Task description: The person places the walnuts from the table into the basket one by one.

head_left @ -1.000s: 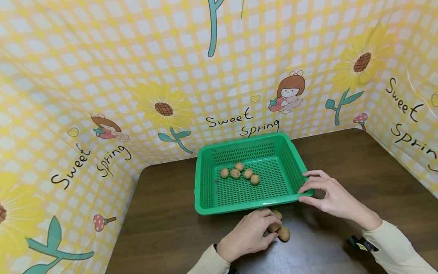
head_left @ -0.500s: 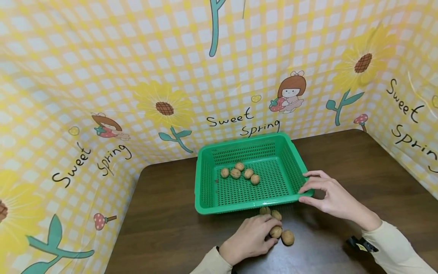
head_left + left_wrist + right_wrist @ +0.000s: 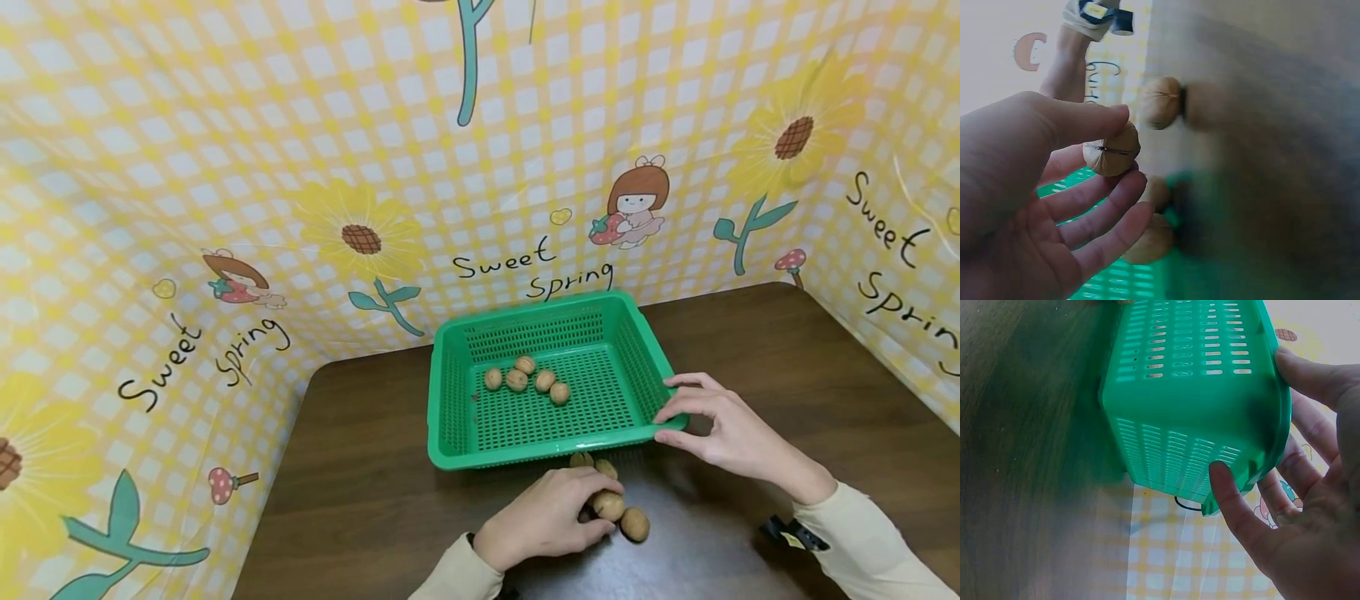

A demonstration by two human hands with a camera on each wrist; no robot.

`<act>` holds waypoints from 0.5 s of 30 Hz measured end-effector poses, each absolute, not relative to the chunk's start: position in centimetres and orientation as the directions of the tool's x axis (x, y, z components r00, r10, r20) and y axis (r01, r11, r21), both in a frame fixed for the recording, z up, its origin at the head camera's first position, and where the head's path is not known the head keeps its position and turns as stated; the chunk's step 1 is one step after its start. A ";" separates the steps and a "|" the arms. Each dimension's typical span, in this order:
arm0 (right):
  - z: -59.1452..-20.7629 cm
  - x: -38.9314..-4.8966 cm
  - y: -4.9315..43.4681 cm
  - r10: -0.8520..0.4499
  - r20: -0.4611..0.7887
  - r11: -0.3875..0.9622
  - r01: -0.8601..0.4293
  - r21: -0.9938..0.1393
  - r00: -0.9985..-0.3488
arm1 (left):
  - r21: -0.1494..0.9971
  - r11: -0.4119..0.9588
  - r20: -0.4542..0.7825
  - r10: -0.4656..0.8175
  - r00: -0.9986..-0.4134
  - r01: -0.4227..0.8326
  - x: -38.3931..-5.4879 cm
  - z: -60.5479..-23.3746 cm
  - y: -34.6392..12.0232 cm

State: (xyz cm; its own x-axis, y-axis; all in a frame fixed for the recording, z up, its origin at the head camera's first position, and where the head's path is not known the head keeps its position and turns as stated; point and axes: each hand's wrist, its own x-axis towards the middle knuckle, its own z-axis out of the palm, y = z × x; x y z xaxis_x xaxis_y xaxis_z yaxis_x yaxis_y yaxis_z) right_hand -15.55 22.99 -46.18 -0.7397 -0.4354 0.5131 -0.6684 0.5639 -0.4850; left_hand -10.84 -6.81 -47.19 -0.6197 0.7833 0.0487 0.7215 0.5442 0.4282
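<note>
My left hand (image 3: pixel 551 512) pinches a round tan walnut (image 3: pixel 1110 150) between thumb and fingers, low over the table in front of the basket. A loose walnut (image 3: pixel 635 524) lies just right of the held one. Two more walnuts, one of them this walnut (image 3: pixel 605 471), lie between my left hand and the basket's near side. My right hand (image 3: pixel 731 429) grips the near right corner of the green plastic basket (image 3: pixel 495 459), with thumb and fingers on its rim and side. Inside the basket rest several walnuts (image 3: pixel 516 381), grouped left of centre.
The dark brown wooden table (image 3: pixel 360 467) carries everything. Behind it and along both sides hangs a yellow checked cloth (image 3: pixel 420 150) with printed sunflowers and lettering; the basket's back edge stands close to it.
My left hand has drawn back slightly from the basket, uncovering the walnuts beside it. The rightmost loose walnut has shifted right and towards me. My right hand and the basket stay put.
</note>
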 end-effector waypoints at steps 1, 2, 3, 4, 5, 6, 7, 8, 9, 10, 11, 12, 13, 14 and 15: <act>-46.2 -15.5 23.0 -0.435 0.511 0.564 -0.667 -0.487 -0.741 | 0.435 0.536 0.047 0.789 -0.613 0.724 -10.9 -46.9 -6.8; -46.1 -15.5 23.0 -0.435 0.509 0.564 -0.666 -0.488 -0.742 | 0.444 0.527 0.039 0.797 -0.603 0.725 -10.9 -46.4 -6.8; -46.1 -15.5 22.9 -0.436 0.509 0.565 -0.665 -0.488 -0.743 | 0.458 0.514 0.032 0.806 -0.591 0.725 -10.9 -45.9 -6.8; -46.1 -15.5 22.9 -0.435 0.509 0.565 -0.665 -0.488 -0.743 | 0.465 0.502 0.028 0.815 -0.579 0.729 -11.0 -45.3 -6.8; -46.1 -15.5 22.9 -0.436 0.509 0.564 -0.666 -0.488 -0.742 | 0.475 0.491 0.022 0.823 -0.568 0.730 -11.0 -44.7 -6.8; -46.1 -15.5 22.9 -0.436 0.511 0.563 -0.667 -0.487 -0.741 | 0.486 0.484 0.014 0.828 -0.560 0.728 -11.1 -44.1 -6.9; -46.1 -15.5 22.9 -0.437 0.514 0.562 -0.670 -0.485 -0.738 | 0.497 0.479 0.004 0.832 -0.555 0.723 -11.2 -43.4 -6.9; -46.1 -15.5 22.9 -0.438 0.517 0.560 -0.674 -0.482 -0.735 | 0.509 0.477 -0.003 0.834 -0.552 0.717 -11.3 -42.7 -7.0; -46.1 -15.5 22.9 -0.439 0.521 0.559 -0.677 -0.480 -0.732 | 0.520 0.472 -0.002 0.834 -0.551 0.712 -11.5 -42.1 -7.0; -46.1 -15.5 22.9 -0.440 0.525 0.556 -0.680 -0.478 -0.729 | 0.535 0.468 -0.001 0.833 -0.553 0.704 -11.7 -41.4 -7.1; -46.1 -15.6 22.9 -0.439 0.529 0.554 -0.683 -0.476 -0.726 | 0.555 0.465 -0.004 0.831 -0.556 0.690 -12.0 -40.8 -7.2; -46.1 -15.6 22.9 -0.439 0.533 0.552 -0.685 -0.475 -0.723 | 0.576 0.458 -0.004 0.830 -0.558 0.677 -12.3 -40.2 -7.3; -46.1 -15.6 22.9 -0.438 0.537 0.549 -0.688 -0.475 -0.721 | 0.595 0.451 -0.001 0.828 -0.561 0.665 -12.7 -39.6 -7.3; -46.1 -15.6 22.9 -0.437 0.540 0.548 -0.689 -0.474 -0.719 | 0.624 0.439 0.002 0.827 -0.563 0.646 -13.0 -39.0 -7.4; -46.1 -15.6 22.9 -0.436 0.542 0.545 -0.690 -0.476 -0.719 | 0.657 0.427 0.002 0.824 -0.567 0.622 -13.4 -38.5 -7.5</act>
